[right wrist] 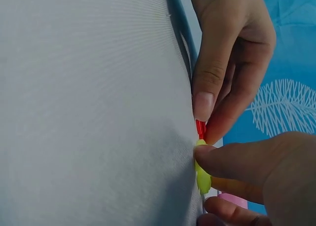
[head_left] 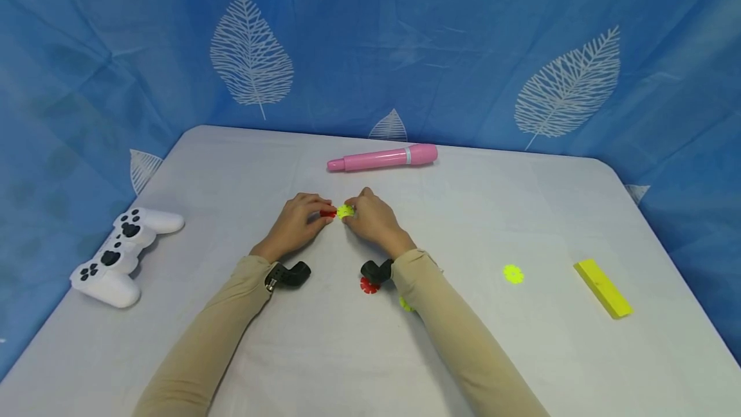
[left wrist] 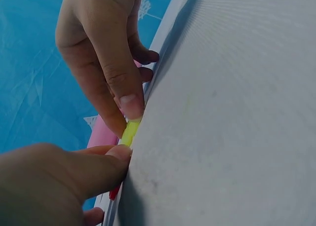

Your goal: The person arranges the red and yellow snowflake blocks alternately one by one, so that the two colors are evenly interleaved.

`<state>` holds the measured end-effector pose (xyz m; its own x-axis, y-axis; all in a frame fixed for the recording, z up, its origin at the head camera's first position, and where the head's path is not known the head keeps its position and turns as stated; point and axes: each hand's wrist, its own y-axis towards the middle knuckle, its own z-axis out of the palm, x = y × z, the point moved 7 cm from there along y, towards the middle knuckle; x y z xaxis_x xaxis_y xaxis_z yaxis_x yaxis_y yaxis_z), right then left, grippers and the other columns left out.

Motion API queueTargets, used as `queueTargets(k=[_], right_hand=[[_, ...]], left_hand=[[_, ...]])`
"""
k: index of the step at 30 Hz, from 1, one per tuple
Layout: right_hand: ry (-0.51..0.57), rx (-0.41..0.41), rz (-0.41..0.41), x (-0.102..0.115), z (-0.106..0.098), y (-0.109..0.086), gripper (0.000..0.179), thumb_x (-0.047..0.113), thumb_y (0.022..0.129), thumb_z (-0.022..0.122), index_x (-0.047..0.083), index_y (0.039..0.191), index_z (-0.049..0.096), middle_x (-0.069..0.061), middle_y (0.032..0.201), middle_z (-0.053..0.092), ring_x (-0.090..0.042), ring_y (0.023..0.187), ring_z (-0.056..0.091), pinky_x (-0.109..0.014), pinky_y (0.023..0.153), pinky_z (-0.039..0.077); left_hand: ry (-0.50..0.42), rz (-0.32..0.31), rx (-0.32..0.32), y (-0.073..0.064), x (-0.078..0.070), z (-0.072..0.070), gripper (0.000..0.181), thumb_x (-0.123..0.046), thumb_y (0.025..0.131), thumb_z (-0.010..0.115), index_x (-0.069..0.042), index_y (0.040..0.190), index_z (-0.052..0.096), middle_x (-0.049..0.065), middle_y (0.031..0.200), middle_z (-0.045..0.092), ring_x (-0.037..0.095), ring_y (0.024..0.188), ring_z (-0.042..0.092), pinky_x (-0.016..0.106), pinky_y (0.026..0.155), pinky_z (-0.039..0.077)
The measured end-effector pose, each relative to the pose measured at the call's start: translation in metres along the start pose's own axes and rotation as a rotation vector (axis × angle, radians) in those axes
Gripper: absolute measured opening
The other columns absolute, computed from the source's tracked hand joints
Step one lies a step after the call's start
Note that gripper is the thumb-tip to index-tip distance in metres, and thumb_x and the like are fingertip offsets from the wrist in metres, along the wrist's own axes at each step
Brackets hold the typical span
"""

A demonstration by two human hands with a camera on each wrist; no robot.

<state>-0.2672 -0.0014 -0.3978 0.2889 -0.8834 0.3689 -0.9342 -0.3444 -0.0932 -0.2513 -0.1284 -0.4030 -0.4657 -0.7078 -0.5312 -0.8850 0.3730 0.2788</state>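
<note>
Near the middle of the table my left hand (head_left: 299, 224) pinches a red notched disc (head_left: 329, 213) between thumb and fingers. My right hand (head_left: 373, 219) pinches a yellow notched disc (head_left: 345, 211) just beside it. The two discs meet edge to edge, though whether their notches are joined I cannot tell. In the right wrist view the red disc (right wrist: 200, 129) sits right above the yellow disc (right wrist: 203, 175). Fingers cover much of both pieces. Below the right wrist lie another red disc (head_left: 369, 286) and a second yellow disc (head_left: 406, 304), partly hidden by the strap-mounted camera and sleeve.
A pink marker-shaped stick (head_left: 383, 159) lies beyond the hands. The white game controller (head_left: 118, 256) rests at the left edge. To the right are a loose yellow disc (head_left: 513, 274) and a yellow block (head_left: 603, 288), all on a white-covered table (head_left: 278, 352).
</note>
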Motion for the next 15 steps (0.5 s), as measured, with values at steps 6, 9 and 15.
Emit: queueTargets(k=[6,9,15], right_hand=[[-0.036,-0.019,-0.03,0.0017,0.001,-0.0029,0.042,0.03,0.085,0.061,0.009,0.122,0.058,-0.01,0.109,0.053,-0.02,0.092,0.057,-0.032,0.079,0.05],[-0.041,-0.03,-0.044,0.0018,0.0015,-0.0043,0.043,0.03,0.085,0.061,0.009,0.123,0.057,-0.01,0.109,0.053,-0.02,0.093,0.057,-0.032,0.08,0.05],[-0.004,-0.042,-0.061,0.0004,0.0006,-0.0085,0.046,0.031,0.083,0.063,0.011,0.125,0.055,-0.01,0.108,0.052,-0.02,0.09,0.054,-0.033,0.079,0.048]], left_hand=[[0.004,0.01,-0.003,0.0007,-0.0007,0.0,0.023,-0.02,0.085,0.063,-0.011,0.105,0.068,0.008,0.114,0.062,0.026,0.112,0.049,0.05,0.094,0.035],[0.015,0.013,-0.008,0.0011,-0.0009,-0.0002,0.024,-0.02,0.084,0.064,-0.011,0.105,0.067,0.008,0.112,0.063,0.026,0.11,0.049,0.049,0.092,0.036],[0.044,-0.009,0.003,0.0031,-0.0026,-0.0007,0.029,-0.022,0.083,0.065,-0.011,0.109,0.065,0.007,0.107,0.063,0.027,0.107,0.05,0.049,0.09,0.038]])
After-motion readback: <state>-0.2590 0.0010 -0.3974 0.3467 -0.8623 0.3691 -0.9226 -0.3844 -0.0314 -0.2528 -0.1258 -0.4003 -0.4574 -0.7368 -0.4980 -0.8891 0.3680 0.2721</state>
